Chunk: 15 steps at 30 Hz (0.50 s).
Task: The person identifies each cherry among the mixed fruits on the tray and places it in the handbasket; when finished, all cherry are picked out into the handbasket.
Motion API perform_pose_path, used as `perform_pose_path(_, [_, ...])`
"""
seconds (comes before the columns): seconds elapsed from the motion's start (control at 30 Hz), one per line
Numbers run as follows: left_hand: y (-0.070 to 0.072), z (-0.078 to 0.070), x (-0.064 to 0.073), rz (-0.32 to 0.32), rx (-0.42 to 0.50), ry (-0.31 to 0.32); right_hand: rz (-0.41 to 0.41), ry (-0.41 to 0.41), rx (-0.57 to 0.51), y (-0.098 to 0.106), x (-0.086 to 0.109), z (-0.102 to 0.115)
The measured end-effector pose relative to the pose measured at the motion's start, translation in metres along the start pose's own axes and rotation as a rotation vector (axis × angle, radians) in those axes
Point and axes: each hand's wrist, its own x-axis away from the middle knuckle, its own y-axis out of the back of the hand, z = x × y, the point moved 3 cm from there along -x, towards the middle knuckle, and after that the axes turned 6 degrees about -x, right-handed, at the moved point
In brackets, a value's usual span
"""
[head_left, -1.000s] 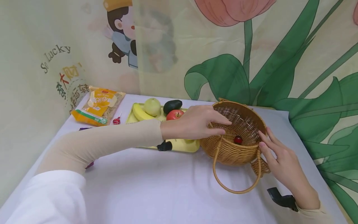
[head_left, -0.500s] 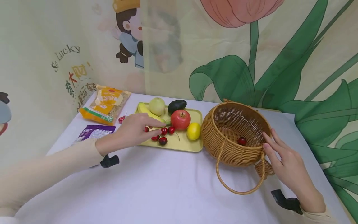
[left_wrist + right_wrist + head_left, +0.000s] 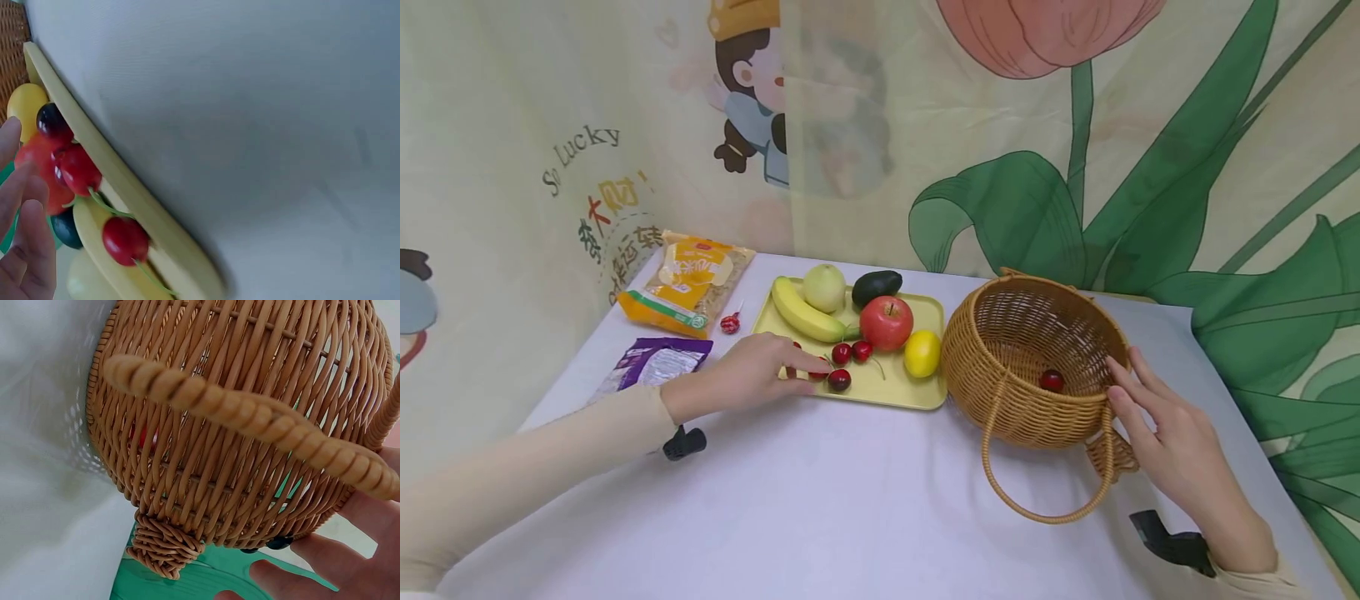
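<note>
My left hand reaches over the left front edge of the yellow tray, thumb and index finger extended and apart beside the cherries. In the left wrist view its fingertips show left of several red cherries with green stems, and nothing is between them. My right hand rests with fairly straight fingers against the right rim of a brown wicker basket. In the right wrist view those fingers lie along the basket's side. One cherry lies inside the basket.
On the tray are a banana, a pale green round fruit, a dark avocado-like fruit, a red apple and a lemon. Left of it lie an orange bag, a purple packet and a lollipop.
My left hand has moved from over the basket's left rim leftward to the tray, then slightly lower beside the cherries. My right hand stays at the basket's rim.
</note>
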Motion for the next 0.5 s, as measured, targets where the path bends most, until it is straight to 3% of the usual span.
perform_pose_path(0.1, [-0.003,-0.007,-0.012,-0.010,-0.056,-0.053,-0.003,0.006,-0.009,-0.001,0.000,0.000])
perform_pose_path(0.27, [-0.010,-0.012,-0.025,0.028,-0.172,-0.072,-0.002,0.007,0.003,-0.001,-0.002,0.000])
perform_pose_path(0.5, [-0.019,-0.013,-0.031,0.058,-0.184,-0.071,-0.004,0.004,0.018,0.001,-0.002,0.000])
